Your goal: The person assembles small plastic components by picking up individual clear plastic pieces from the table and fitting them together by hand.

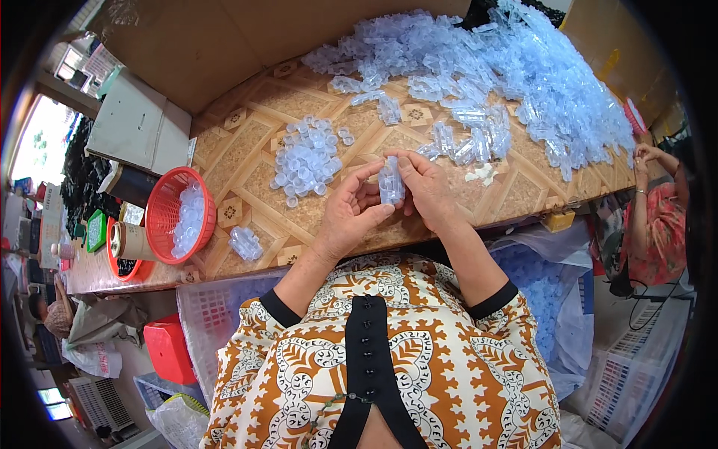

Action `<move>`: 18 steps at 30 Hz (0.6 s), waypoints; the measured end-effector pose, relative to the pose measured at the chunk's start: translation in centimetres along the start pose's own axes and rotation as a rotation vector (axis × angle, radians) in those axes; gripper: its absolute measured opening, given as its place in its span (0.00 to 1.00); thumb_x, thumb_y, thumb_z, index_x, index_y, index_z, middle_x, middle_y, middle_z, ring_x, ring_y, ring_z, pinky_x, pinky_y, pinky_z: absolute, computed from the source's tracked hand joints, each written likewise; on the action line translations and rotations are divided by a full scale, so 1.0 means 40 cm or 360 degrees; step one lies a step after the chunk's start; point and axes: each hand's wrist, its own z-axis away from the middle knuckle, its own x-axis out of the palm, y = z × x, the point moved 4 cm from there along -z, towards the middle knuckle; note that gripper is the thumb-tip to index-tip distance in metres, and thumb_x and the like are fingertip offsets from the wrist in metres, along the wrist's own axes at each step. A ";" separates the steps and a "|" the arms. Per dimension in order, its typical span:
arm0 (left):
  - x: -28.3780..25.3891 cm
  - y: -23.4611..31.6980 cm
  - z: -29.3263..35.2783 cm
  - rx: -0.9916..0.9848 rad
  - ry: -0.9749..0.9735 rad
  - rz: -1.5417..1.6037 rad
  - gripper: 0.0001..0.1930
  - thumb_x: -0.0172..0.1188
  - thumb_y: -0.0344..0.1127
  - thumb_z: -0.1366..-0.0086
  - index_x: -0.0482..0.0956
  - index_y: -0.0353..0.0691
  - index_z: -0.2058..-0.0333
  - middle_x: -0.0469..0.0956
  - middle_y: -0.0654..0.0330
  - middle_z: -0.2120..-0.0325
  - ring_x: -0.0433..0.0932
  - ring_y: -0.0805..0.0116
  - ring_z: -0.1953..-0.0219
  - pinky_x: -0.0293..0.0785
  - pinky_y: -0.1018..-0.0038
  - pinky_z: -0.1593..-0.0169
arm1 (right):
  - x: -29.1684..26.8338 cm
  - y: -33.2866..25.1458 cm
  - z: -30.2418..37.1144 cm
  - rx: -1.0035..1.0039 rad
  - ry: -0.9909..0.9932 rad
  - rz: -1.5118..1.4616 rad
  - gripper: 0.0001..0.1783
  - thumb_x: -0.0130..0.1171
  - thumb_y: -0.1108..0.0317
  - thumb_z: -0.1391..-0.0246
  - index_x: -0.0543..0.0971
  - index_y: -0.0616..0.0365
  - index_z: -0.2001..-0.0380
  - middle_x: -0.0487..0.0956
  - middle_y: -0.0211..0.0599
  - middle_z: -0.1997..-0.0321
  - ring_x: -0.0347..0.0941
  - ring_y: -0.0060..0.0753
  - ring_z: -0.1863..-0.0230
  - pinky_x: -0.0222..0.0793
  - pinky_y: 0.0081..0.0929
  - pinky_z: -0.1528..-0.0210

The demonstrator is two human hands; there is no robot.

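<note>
Between my two hands, over the near edge of the table, is a clear plastic tube-like piece (390, 183). My left hand (350, 208) has its thumb and fingers closed around the lower left of the piece. From the other side, my right hand (428, 188) grips it with thumb and fingers near its top. Small translucent caps (305, 159) lie in a loose heap just beyond my left hand. Several similar clear pieces (479, 138) lie beyond my right hand, beside some white scraps (485, 174).
A large pile of clear plastic pieces (464, 56) covers the table's far right. At left stand a red basket (155, 213) with translucent parts and a smaller red container (134, 271). A few clear parts (244, 243) lie near the front edge. Another person (652, 217) is at far right.
</note>
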 end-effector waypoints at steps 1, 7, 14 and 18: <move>-0.002 0.000 0.000 0.0000 0.0011 -0.0014 0.35 0.64 0.19 0.38 0.62 0.36 0.33 0.77 0.54 0.51 0.80 0.65 0.48 0.76 0.69 0.41 | -0.001 0.002 0.000 0.0003 -0.0003 -0.0020 0.17 0.48 0.59 0.27 0.79 0.56 0.47 0.80 0.26 0.71 0.70 0.15 0.82 0.63 0.14 0.85; -0.014 -0.017 0.003 -0.0065 0.0112 0.0017 0.34 0.64 0.21 0.39 0.65 0.35 0.35 0.77 0.57 0.50 0.78 0.69 0.48 0.74 0.72 0.42 | -0.041 0.005 0.009 -0.0179 0.0199 -0.0216 0.12 0.53 0.64 0.30 0.80 0.57 0.51 0.79 0.24 0.70 0.69 0.12 0.80 0.65 0.13 0.80; -0.024 -0.020 0.003 -0.0084 0.0170 0.0039 0.32 0.63 0.22 0.39 0.65 0.33 0.36 0.73 0.57 0.43 0.77 0.66 0.46 0.73 0.71 0.41 | -0.150 -0.145 0.022 -0.1527 0.1074 0.1178 0.16 0.66 0.78 0.48 0.80 0.59 0.55 0.82 0.43 0.50 0.80 0.41 0.53 0.75 0.33 0.54; -0.023 -0.022 0.001 -0.0075 0.0202 0.0040 0.31 0.63 0.22 0.39 0.65 0.33 0.37 0.71 0.55 0.40 0.77 0.63 0.45 0.72 0.68 0.38 | -0.166 -0.102 0.028 -0.1527 0.1079 0.1494 0.17 0.65 0.79 0.51 0.81 0.57 0.55 0.81 0.47 0.48 0.79 0.49 0.51 0.74 0.39 0.54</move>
